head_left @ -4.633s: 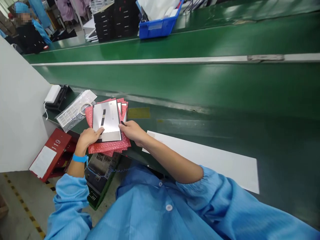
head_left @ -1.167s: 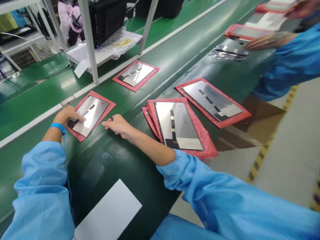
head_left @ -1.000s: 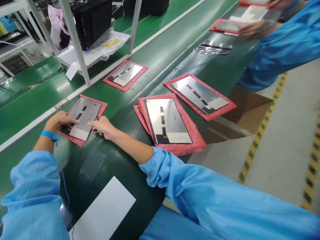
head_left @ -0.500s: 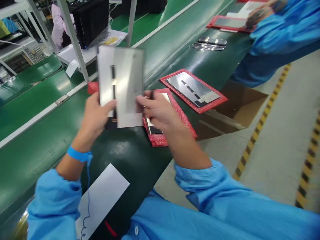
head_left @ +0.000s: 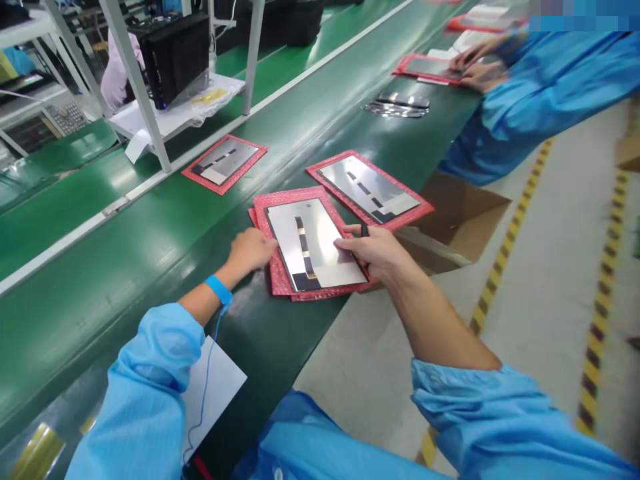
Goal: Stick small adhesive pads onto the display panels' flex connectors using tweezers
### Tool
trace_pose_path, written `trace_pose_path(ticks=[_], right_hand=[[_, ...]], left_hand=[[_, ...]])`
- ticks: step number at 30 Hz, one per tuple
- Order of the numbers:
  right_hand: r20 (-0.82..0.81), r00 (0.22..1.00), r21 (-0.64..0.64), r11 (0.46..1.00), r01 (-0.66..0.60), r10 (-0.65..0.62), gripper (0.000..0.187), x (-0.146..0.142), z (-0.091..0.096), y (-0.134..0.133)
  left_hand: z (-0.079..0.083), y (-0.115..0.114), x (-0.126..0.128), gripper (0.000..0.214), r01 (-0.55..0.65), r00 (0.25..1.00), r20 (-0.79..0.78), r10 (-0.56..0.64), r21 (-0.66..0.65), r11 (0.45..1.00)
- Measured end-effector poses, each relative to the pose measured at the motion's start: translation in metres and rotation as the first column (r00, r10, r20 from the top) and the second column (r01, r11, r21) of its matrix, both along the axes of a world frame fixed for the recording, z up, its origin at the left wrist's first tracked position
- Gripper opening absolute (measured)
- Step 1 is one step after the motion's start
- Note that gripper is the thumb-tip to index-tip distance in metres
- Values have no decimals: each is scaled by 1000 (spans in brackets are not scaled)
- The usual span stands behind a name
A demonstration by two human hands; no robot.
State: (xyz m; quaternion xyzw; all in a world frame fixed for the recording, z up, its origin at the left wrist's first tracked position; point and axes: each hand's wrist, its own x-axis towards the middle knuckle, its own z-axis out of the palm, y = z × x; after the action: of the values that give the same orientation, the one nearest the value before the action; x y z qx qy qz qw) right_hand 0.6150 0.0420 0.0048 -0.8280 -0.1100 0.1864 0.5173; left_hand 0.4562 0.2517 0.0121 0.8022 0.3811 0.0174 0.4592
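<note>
Though flat, panel [head_left: 320,243] against right hand [head_left: 379,252]

Silver rectangular panel [head_left: 323,257], black ribbon strip [head_left: 305,248] attached; lying on red bubble wrap [head_left: 280,280]

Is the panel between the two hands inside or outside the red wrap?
Outside: the panel lies on the red wrap, with nothing red covering it.

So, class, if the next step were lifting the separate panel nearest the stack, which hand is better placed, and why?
Probably the right hand: it is beside the separate panel, while the left hand is at the stack's opposite edge. The right thumb does overlap the top panel, though.
</note>
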Motion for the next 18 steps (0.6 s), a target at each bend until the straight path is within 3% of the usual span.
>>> trace_pose_path(ticks=[4,7,8,9,10,12,15,18], right_hand=[[210,978,-195,980,47,-5,26,-17,13,2],[425,905,-175,983,60,20,17,-89,26,12],[514,852,-143,989,-23,94,9,-123,27,18],[714,673,-85,978,-190,193,6,-157,26,26],[801,555,-58,953,-298,222,11,-188,21,37],[889,405,-41,920,-390,212,26,-234,6,64],[938,306,-24,909,-416,164,34,-254,-18,94],[935,303,-38,899,-435,186,30,-248,-29,96]], left_hand=[[17,95,14,45,-156,978,-91,188,284,946],[38,152,26,46,-198,961,-90,262,437,877],[45,166,29,45,-191,961,-89,263,474,859],[52,178,33,45,-180,962,-89,259,506,843],[58,189,37,45,-167,964,-91,252,532,830],[63,214,46,46,-142,964,-106,243,567,812],[54,257,63,50,-98,962,-152,226,582,807],[38,291,75,52,-59,953,-217,213,554,830]])
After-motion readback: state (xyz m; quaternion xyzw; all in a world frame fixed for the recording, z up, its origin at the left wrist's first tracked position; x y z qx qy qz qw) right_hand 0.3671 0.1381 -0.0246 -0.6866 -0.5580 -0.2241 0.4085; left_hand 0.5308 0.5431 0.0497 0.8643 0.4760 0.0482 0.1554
